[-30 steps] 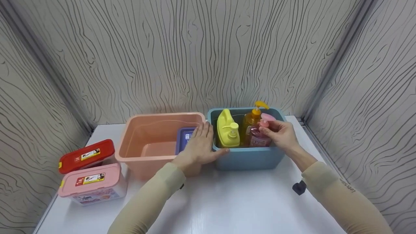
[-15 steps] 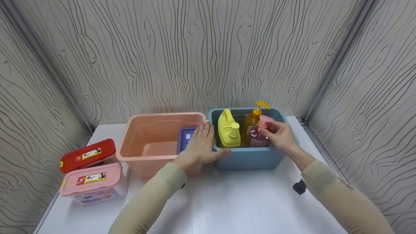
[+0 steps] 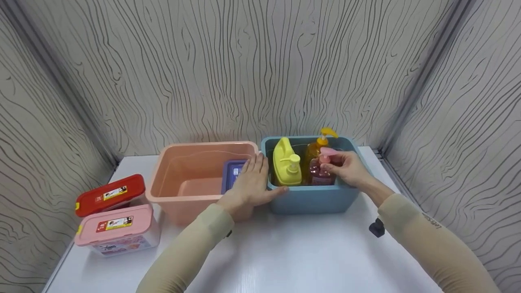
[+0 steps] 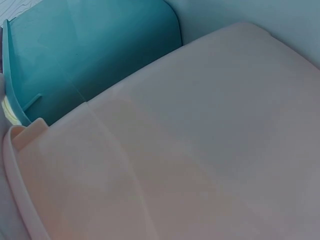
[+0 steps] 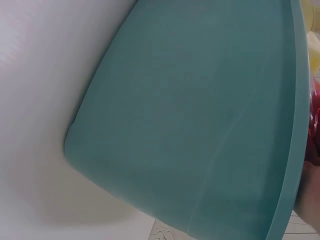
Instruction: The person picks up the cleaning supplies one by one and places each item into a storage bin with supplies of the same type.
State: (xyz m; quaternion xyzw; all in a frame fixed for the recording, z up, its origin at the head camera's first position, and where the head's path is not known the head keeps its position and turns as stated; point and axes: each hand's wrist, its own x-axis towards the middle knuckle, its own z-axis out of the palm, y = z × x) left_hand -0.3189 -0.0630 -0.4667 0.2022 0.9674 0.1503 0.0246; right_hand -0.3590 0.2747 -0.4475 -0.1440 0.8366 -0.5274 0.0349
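Observation:
My right hand (image 3: 351, 167) pinches the neck of a pink pump bottle (image 3: 320, 179) between thumb and fingers. The bottle stands inside the blue bin (image 3: 311, 201), near its front wall. Beside it are an amber pump bottle (image 3: 312, 151) with an orange pump and a yellow handled pump bottle (image 3: 287, 173). Fingers straight, my left hand (image 3: 250, 184) rests over the adjoining rims of the blue bin and the peach bin (image 3: 185, 200), thumb along the blue rim. In the right wrist view, the blue bin's outer wall (image 5: 185, 115) hides most of the pink bottle.
A purple-lidded box (image 3: 228, 176) lies in the peach bin, partly behind my left hand. Left of that bin sit a red-lidded box (image 3: 110, 195) and a pink-lidded box (image 3: 118, 230) on the white table (image 3: 293, 252). Patterned panels (image 3: 244, 69) enclose the back and sides.
My right hand has shifted slightly left with the pink pump bottle, which now stands nearer the yellow one, its pump head lower. My left hand has stayed in place.

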